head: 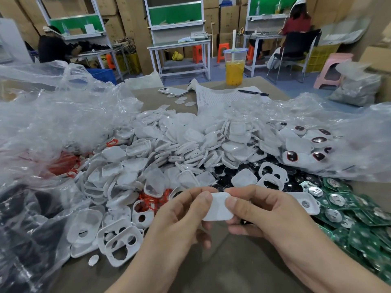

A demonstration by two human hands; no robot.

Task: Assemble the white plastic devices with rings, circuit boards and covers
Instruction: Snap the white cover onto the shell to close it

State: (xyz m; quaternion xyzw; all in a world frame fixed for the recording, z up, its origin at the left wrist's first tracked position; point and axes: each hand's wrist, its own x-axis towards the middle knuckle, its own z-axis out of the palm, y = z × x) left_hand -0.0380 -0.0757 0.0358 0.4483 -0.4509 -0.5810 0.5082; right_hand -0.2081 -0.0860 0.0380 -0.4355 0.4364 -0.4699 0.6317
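1. One white device (219, 207), lower centre: your left hand (179, 214) and right hand (268, 212) both pinch it, thumbs on top.
2. Green circuit boards (359, 220), heaped lower right.
3. White covers (190, 144), piled mid-frame.

The device (218, 206) is smooth white plastic with a soft, matt sheen. The covers (190, 144) heaped behind it are frosted, translucent plastic, some milky and some nearly clear. The frames (120, 242) are opaque white plastic, matt. The rings (152, 200) are thin and bright red; their material cannot be told. The boards (359, 220) are glossy green, each bearing a shiny silver metal disc. The bags (63, 115) are clear, crinkled plastic film that catches the light. The desk (222, 261) is matt grey-brown and smooth. On it lie 1 sheet of printed white paper (215, 96), a clear plastic cup (234, 66) and a phone (172, 91) with a glossy pale back.
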